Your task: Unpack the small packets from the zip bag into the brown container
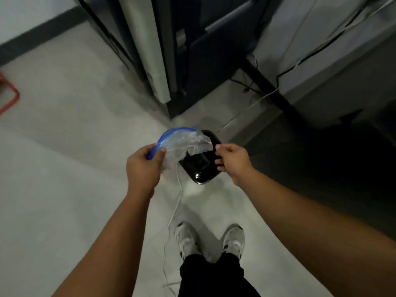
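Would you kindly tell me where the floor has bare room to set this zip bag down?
Free: the pale floor left of the container, between the red frame and the dark cabinet. Crowded: beside the container, where the white cable runs toward your shoes.

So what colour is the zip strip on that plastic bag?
Blue; the zip strip curves along the clear bag, plain in the head view.

There was only one view, from a camera worn on the person's head. It looked steeply down and a little forward, with a wide angle. The left hand [142, 168] and the right hand [232, 162] were close, near the middle; the shoes [233, 239] stood by the lower edge, on the floor [64, 168].
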`<state>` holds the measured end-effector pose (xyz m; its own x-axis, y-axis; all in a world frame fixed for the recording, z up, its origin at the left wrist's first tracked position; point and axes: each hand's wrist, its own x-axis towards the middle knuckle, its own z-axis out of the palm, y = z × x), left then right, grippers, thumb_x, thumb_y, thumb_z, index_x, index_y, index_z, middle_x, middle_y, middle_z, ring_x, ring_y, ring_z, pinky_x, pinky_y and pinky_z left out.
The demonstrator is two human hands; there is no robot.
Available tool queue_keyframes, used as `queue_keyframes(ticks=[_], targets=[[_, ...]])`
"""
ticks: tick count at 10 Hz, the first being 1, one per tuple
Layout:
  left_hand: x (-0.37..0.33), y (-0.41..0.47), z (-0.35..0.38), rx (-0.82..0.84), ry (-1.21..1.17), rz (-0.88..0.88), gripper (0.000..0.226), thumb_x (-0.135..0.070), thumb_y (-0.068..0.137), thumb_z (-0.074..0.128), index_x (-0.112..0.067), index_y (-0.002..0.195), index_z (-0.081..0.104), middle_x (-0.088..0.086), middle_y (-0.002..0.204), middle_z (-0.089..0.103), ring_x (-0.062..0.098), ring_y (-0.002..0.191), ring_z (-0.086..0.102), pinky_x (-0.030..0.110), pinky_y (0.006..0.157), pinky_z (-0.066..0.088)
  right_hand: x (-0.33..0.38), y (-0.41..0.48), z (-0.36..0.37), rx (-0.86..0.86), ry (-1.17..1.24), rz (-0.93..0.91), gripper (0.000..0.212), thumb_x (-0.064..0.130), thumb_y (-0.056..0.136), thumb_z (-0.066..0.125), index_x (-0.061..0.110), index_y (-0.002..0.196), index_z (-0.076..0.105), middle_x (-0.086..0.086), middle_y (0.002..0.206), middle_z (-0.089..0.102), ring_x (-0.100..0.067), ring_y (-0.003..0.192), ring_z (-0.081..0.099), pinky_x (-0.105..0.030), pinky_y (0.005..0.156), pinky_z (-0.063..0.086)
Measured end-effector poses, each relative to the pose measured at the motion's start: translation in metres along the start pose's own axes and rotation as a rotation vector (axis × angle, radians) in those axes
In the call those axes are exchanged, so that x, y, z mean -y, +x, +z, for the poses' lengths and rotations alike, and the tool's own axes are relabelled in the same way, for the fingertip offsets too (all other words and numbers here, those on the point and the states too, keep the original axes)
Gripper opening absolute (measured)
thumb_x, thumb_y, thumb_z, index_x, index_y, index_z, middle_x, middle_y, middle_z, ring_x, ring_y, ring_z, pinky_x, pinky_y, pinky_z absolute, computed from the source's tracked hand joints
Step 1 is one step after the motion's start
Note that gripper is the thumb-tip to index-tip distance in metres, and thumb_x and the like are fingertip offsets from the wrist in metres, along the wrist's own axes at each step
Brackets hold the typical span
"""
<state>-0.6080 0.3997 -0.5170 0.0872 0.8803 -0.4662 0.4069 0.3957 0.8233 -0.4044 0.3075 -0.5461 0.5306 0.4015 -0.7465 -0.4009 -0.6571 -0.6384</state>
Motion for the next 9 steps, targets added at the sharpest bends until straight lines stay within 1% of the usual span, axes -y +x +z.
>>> queue_keyframes(ticks=[1, 2, 3, 4, 5, 6, 7, 8, 9], targets=[[0.069, 0.030, 0.036, 0.032, 0.068, -0.075, 0.038, -0.042, 0.080, 0.069, -0.019, 0.111, 0.072, 0.001, 0.091, 0.075, 0.025, 0.082, 0.074, 0.050, 0.080, 0.061, -0.069, 0.064, -0.003, -0.118, -0.116, 0.105, 0.010, 0.016, 0.097, 0.066, 0.015, 0.087, 0.067, -0.015, 0.096, 0.072, -0.022, 0.072, 0.064, -0.038, 0.068, 0.058], [0.119, 0.050, 0.075, 0.089, 0.126, -0.098, 0.037, -0.028, 0.089, 0.065, -0.017, 0.124, 0.063, -0.006, 0.092, 0.069, 0.017, 0.081, 0.070, 0.045, 0.081, 0.061, -0.126, 0.116, -0.002, -0.150, -0.194, 0.206, 0.017, 0.026, 0.094, 0.070, 0.011, 0.086, 0.067, -0.019, 0.109, 0.073, -0.034, 0.096, 0.071, -0.052, 0.094, 0.058], [0.161, 0.071, 0.114, 0.114, 0.204, -0.055, 0.035, -0.014, 0.091, 0.062, -0.016, 0.126, 0.058, -0.001, 0.096, 0.067, 0.020, 0.085, 0.068, 0.037, 0.080, 0.058, -0.173, 0.161, 0.003, -0.163, -0.193, 0.275, 0.037, 0.036, 0.091, 0.073, 0.005, 0.108, 0.065, -0.015, 0.110, 0.068, -0.038, 0.102, 0.070, -0.053, 0.095, 0.058], [0.191, 0.095, 0.148, 0.125, 0.270, -0.042, 0.034, -0.013, 0.090, 0.063, -0.016, 0.124, 0.057, -0.004, 0.096, 0.063, 0.018, 0.087, 0.063, 0.027, 0.075, 0.046, -0.201, 0.198, 0.009, -0.157, -0.175, 0.283, 0.057, 0.047, 0.081, 0.074, 0.002, 0.115, 0.065, -0.015, 0.117, 0.066, -0.037, 0.099, 0.070, -0.053, 0.092, 0.059], [0.207, 0.113, 0.175, 0.150, 0.364, -0.010, 0.036, -0.014, 0.093, 0.061, -0.015, 0.128, 0.055, -0.001, 0.101, 0.061, 0.017, 0.087, 0.057, 0.022, 0.075, 0.041, -0.205, 0.217, 0.021, -0.181, -0.007, 0.299, 0.020, 0.014, 0.096, 0.069, 0.002, 0.110, 0.062, -0.016, 0.101, 0.065, -0.036, 0.093, 0.068, -0.048, 0.080, 0.062], [0.218, 0.120, 0.191, 0.191, 0.432, 0.020, 0.040, -0.015, 0.096, 0.056, -0.017, 0.136, 0.051, 0.008, 0.109, 0.068, 0.029, 0.097, 0.064, 0.030, 0.078, 0.048, -0.205, 0.227, 0.027, -0.208, 0.032, 0.336, 0.024, 0.000, 0.096, 0.065, -0.003, 0.120, 0.063, -0.020, 0.104, 0.064, -0.038, 0.094, 0.069, -0.045, 0.082, 0.062], [0.215, 0.114, 0.187, 0.234, 0.487, 0.028, 0.049, -0.012, 0.097, 0.053, -0.018, 0.145, 0.046, 0.013, 0.120, 0.068, 0.034, 0.107, 0.065, 0.029, 0.081, 0.045, -0.203, 0.226, 0.026, -0.183, 0.009, 0.350, 0.020, 0.004, 0.098, 0.065, 0.001, 0.117, 0.063, -0.017, 0.103, 0.064, -0.033, 0.089, 0.068, -0.043, 0.082, 0.061], [0.197, 0.103, 0.169, 0.223, 0.486, 0.059, 0.048, -0.007, 0.097, 0.050, -0.016, 0.144, 0.047, 0.015, 0.118, 0.069, 0.034, 0.107, 0.064, 0.027, 0.079, 0.040, -0.197, 0.212, 0.021, -0.171, -0.104, 0.345, 0.031, 0.015, 0.097, 0.068, -0.003, 0.121, 0.061, -0.018, 0.119, 0.065, -0.033, 0.104, 0.067, -0.046, 0.098, 0.056], [0.164, 0.080, 0.140, 0.211, 0.475, 0.031, 0.042, -0.009, 0.097, 0.052, -0.013, 0.139, 0.052, 0.014, 0.115, 0.069, 0.034, 0.105, 0.065, 0.025, 0.078, 0.039, -0.184, 0.193, 0.011, -0.133, -0.294, 0.284, 0.038, 0.029, 0.093, 0.071, -0.001, 0.115, 0.065, -0.017, 0.119, 0.065, -0.031, 0.110, 0.064, -0.046, 0.100, 0.055]])
